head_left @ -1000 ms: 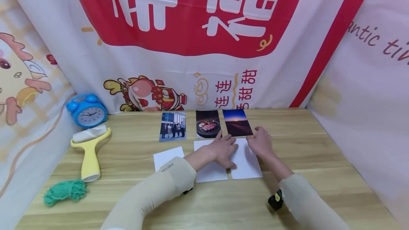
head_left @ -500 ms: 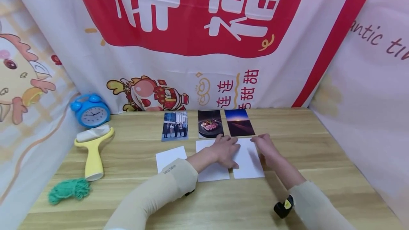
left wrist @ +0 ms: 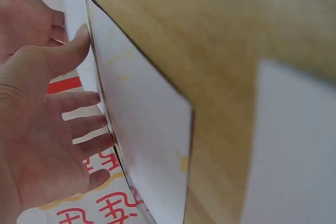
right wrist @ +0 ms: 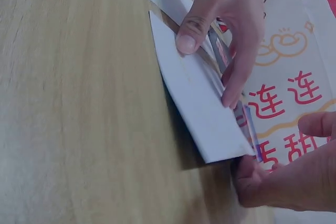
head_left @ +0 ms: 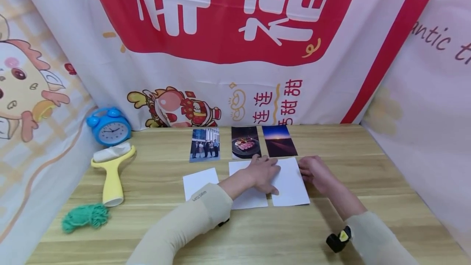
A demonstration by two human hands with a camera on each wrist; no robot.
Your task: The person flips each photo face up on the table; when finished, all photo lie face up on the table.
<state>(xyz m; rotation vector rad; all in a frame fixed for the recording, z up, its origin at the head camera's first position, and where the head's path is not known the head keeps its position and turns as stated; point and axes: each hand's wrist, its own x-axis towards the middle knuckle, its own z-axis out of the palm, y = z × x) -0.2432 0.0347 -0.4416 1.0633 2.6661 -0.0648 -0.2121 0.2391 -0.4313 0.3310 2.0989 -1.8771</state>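
My left hand (head_left: 262,175) reaches across the middle white card (head_left: 252,199), its spread fingers resting on the left edge of the right-hand white card (head_left: 290,185). At that card's right edge is my right hand (head_left: 318,173). In the right wrist view, the right hand's fingers (right wrist: 249,182) touch the card's near corner, with the thumb held apart from them. The edge of this card (right wrist: 202,114) stands slightly off the wood and casts a shadow. Partly behind the left sleeve lies a left-hand white card (head_left: 200,181).
Behind the cards lie photos of a group of people (head_left: 205,146), a plated dish (head_left: 245,142) and a sunset (head_left: 279,140). Along the left stand a blue alarm clock (head_left: 110,128), a yellow-handled roller (head_left: 112,179) and a green yarn bundle (head_left: 85,217). A printed curtain (head_left: 228,89) borders the wooden table.
My right hand has slid from the upper right corner of the right-hand card down along its right edge, its thumb coming away. My left hand stays on the cards. The head view has shifted slightly.
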